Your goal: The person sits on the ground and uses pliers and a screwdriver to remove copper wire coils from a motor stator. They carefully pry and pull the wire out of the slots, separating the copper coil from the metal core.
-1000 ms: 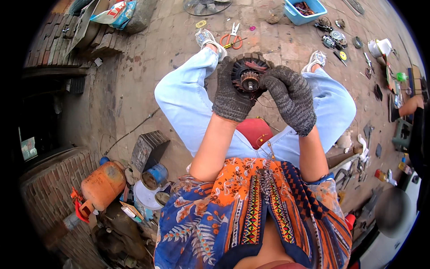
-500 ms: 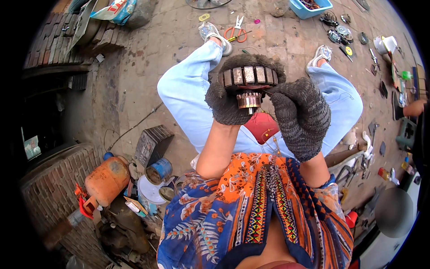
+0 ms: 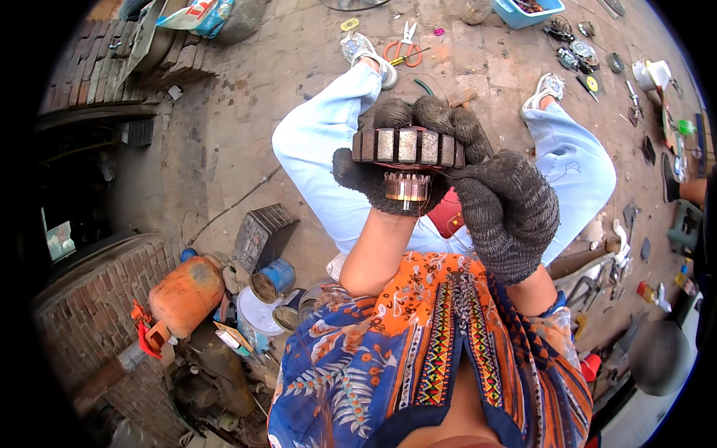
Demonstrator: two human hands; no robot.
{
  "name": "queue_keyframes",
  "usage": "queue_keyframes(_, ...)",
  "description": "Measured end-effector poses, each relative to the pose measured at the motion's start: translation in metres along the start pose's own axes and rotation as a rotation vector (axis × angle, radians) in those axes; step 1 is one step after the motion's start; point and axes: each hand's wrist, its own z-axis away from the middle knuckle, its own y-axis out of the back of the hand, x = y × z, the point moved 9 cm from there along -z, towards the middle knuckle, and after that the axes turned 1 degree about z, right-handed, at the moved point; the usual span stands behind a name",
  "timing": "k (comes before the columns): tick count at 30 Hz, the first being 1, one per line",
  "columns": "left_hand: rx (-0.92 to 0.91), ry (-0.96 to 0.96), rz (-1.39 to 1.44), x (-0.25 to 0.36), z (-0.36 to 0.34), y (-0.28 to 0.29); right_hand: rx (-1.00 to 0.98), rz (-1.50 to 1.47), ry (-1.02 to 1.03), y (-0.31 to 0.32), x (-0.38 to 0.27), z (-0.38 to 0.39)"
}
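My left hand (image 3: 377, 187), in a dark grey knit glove, is wrapped round a motor armature (image 3: 407, 147), with fingertips over its far rim. The armature's slotted core shows side-on, with a copper commutator (image 3: 407, 187) and short shaft on the near side. My right hand (image 3: 508, 216), also gloved, is closed just right of the armature, pinching a thin copper wire (image 3: 454, 175) that runs from it. Below the hands, a red surface (image 3: 450, 215) shows between my jeans-covered legs.
Orange-handled scissors (image 3: 403, 52), a blue tub (image 3: 528, 16) and scattered motor parts (image 3: 582, 56) lie ahead. To my left are an orange gas cylinder (image 3: 187, 295), cans (image 3: 272, 280) and brick walls (image 3: 89, 328). Another person's leg (image 3: 691, 190) shows at the right edge among tools.
The armature has tilted from face-on to side-on, its commutator now toward me. My left fingers have come into view over the far rim, and my right hand has moved right and lower.
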Motion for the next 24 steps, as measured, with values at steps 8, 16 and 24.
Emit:
queue_keyframes(8, 0.502, 0.003, -0.711, 0.020, 0.001, 0.009, 0.412, 0.261, 0.107, 0.028, 0.017, 0.000)
queue_keyframes(16, 0.547, -0.099, -0.680, 0.017, -0.003, 0.012, 0.279, 0.470, 0.244, -0.002, -0.007, 0.001)
queue_keyframes(24, 0.778, 0.195, 0.006, -0.019, 0.016, 0.068, 0.243, 0.225, 0.088, -0.003, 0.046, -0.008)
